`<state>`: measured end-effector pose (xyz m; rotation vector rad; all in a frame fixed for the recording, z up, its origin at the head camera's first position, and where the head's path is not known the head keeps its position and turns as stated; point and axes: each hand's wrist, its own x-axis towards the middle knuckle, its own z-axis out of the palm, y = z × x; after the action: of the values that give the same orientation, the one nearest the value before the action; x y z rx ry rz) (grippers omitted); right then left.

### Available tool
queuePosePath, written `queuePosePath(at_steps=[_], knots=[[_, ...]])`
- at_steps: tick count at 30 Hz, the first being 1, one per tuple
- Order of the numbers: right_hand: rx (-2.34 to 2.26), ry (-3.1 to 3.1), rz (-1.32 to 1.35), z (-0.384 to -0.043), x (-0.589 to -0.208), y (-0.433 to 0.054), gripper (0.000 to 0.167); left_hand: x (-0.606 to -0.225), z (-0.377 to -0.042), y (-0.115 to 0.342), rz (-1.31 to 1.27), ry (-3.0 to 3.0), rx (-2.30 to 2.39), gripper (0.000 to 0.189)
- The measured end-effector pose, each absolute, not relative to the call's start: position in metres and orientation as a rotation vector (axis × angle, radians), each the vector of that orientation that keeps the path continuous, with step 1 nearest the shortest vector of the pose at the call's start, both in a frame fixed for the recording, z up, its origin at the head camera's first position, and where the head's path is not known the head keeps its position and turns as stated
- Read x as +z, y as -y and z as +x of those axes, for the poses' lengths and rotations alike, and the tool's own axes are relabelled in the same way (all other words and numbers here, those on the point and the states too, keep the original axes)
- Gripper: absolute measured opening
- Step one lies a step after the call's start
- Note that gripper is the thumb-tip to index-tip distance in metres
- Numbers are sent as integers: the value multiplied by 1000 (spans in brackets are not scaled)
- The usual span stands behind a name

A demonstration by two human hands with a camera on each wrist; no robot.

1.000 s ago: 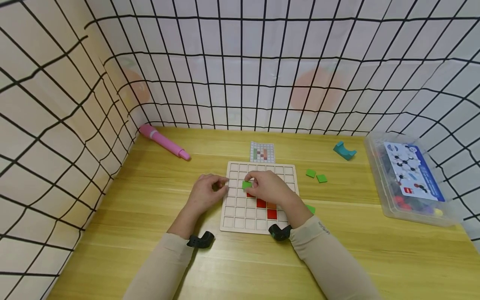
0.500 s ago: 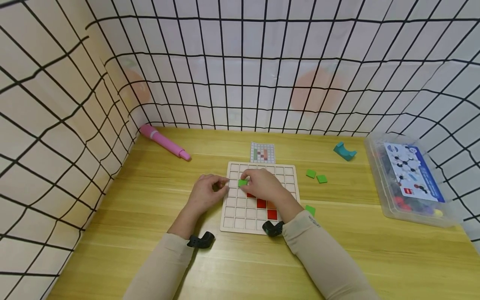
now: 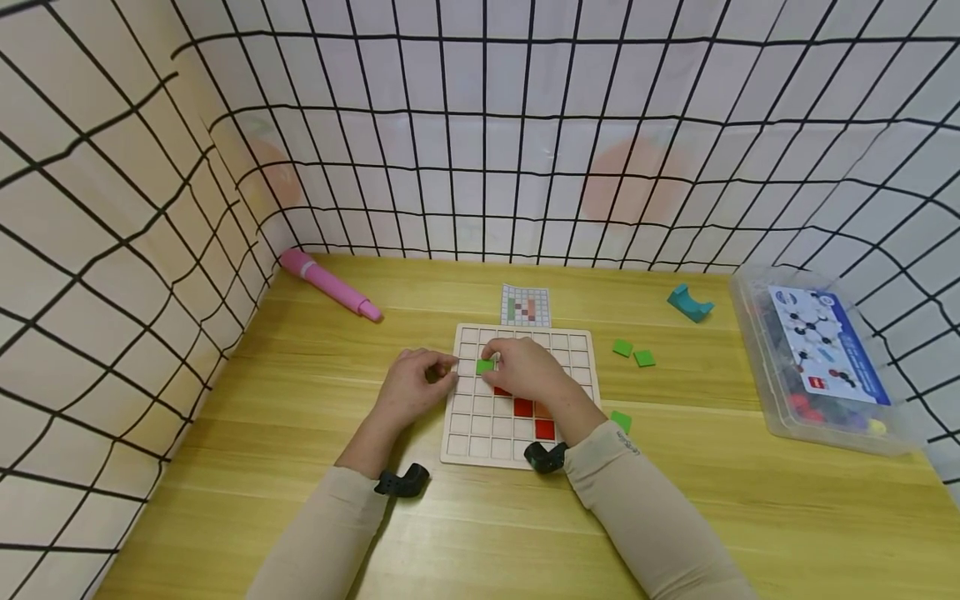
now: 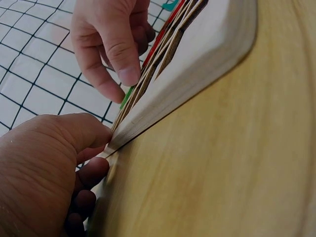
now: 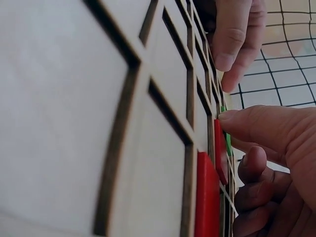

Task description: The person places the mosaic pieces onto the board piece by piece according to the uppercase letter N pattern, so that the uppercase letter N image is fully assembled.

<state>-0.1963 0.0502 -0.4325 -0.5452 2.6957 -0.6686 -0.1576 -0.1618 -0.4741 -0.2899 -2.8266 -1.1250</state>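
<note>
Left hand (image 3: 416, 383): pinched the wooden grid board (image 3: 461, 405) at its nine-o'clock edge.
Right hand (image 3: 531, 372): held a green tile (image 3: 484, 367) between thumb and finger, toward the board's ten o'clock; I couldn't tell whether it was seated.
Red tiles (image 3: 523, 407): stepped down toward five o'clock, the uppermost right by that thumb.
Risk: the thumb might have knocked that tile loose, I thought, or a weak left grip let the board swivel.

A wood-grain tabletop (image 3: 300, 400) bears a pale wooden grid board (image 3: 480, 450), with a small printed grid card (image 3: 526, 306) at its far edge; to the right lie three green square tiles (image 3: 644, 358), a teal curved piece (image 3: 688, 303) and a clear plastic box (image 3: 761, 333), to the back left a pink rod-shaped object (image 3: 330, 284)
</note>
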Motion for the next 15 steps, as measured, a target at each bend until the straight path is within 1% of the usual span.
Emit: queuePosePath(at_steps=[7, 15], knots=[[-726, -2684, -558, -192, -426, -59, 30, -475, -157, 162, -292, 2824, -1120, 24], [-783, -2678, -544, -183, -417, -83, 34, -475, -157, 162, -280, 2833, -1122, 24]])
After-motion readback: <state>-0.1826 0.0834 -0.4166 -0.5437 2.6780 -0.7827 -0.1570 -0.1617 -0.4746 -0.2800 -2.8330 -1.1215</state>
